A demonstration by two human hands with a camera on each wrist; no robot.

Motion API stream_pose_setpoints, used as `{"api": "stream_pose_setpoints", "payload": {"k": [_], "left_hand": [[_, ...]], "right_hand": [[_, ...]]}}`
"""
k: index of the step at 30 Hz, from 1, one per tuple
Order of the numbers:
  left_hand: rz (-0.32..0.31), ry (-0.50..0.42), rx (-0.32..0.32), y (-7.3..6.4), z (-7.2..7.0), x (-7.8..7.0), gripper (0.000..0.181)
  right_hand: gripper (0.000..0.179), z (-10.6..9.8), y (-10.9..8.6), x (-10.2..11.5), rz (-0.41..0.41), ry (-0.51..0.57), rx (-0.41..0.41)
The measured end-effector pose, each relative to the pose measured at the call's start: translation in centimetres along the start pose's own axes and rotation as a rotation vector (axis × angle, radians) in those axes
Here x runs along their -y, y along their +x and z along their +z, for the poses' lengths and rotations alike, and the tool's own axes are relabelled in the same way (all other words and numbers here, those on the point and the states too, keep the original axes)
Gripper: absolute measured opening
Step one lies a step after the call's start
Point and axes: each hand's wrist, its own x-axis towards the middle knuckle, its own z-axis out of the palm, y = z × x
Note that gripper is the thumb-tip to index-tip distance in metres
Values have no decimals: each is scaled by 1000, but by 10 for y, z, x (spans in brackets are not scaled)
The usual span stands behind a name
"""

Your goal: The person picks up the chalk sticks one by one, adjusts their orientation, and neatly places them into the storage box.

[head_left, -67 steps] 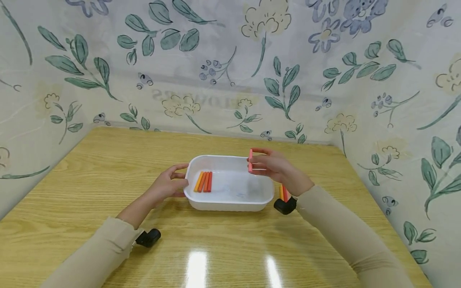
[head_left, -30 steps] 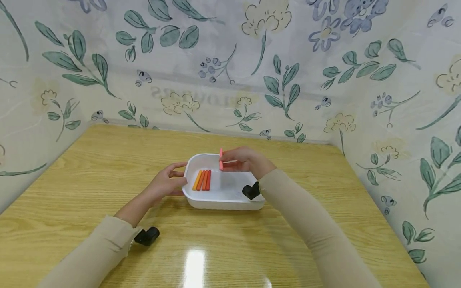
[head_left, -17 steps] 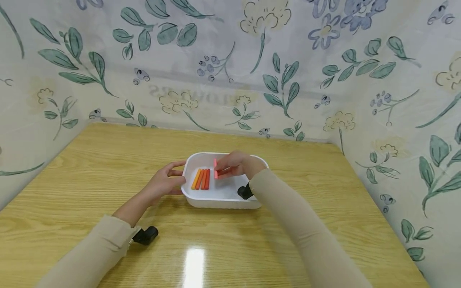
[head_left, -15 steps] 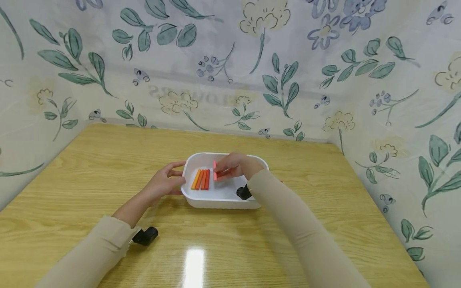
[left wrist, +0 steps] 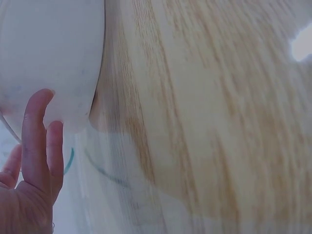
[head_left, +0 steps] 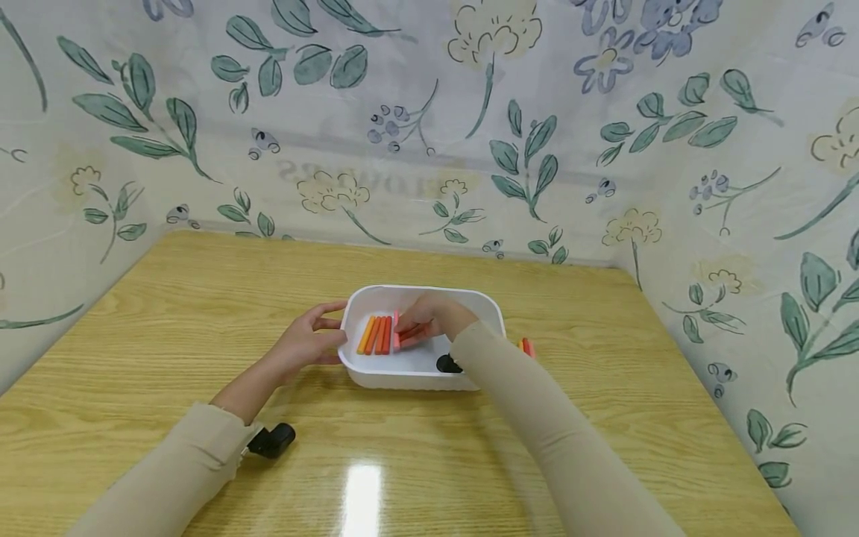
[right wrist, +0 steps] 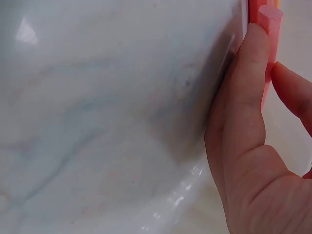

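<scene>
A white plastic tub (head_left: 416,380) stands on the table. In it, toward its left end, several crayons (head_left: 374,335) lie side by side, running from yellow-orange to red. My right hand (head_left: 432,313) reaches into the tub and pinches a pink crayon (head_left: 397,344) between thumb and fingers, just right of the red one. The right wrist view shows the end of this pink crayon (right wrist: 271,13) above my fingertips, close beside the red crayon (right wrist: 254,10). My left hand (head_left: 310,339) rests at the tub's left end, its slightly bent fingers (left wrist: 35,141) against the outer wall.
More crayons (head_left: 527,347), yellow, red and pink, lie on the wooden table (head_left: 322,462) right of the tub, partly hidden by the tub and sleeve. A cloth (head_left: 416,149) with a flower print rises behind and at both sides. Black wrist cameras (head_left: 271,440) sit at both cuffs.
My right hand has brought the pink crayon left from above the tub's right end and lowered it inside, beside the red one. My left hand stays at the tub's end.
</scene>
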Motion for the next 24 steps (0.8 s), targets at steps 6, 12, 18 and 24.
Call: {"api": "stream_pose_setpoints", "payload": {"k": [6,12,18,24], "left_hand": [[-2,-5,0,1,1,0,63],[0,-6,2,1,1,1,63],[-2,-8,1,1,1,1,63],[-5,-5,2,0,1,0,64]], "right_hand": [[8,0,-2,1,-3,-19,-7],[18,-6,-4,5,-61,-97,15],[33,-9,-15,14,-140,-59,50],[37,-13,-30,23,-184,-11,47]]}}
